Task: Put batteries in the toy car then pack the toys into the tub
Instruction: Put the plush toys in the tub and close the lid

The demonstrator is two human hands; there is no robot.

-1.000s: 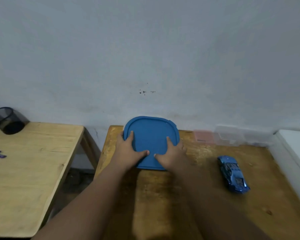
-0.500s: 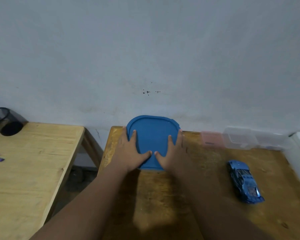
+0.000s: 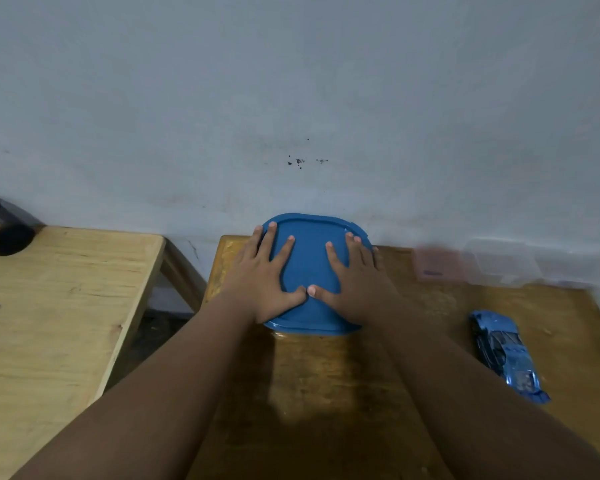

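Against the wall [image 3: 291, 98], lidded blue tub [image 3: 309, 261]

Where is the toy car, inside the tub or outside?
Outside: the toy car lies on the table, right of the blue lid.

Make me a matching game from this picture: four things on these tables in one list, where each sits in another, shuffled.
1. blue lid
2. toy car
3. black mesh cup
4. clear box

a. far left on the pale table
b. under the left hand and right hand
c. against the wall, far right
d. on the dark table, right of the hands

Pairs: 1-b, 2-d, 3-a, 4-c.
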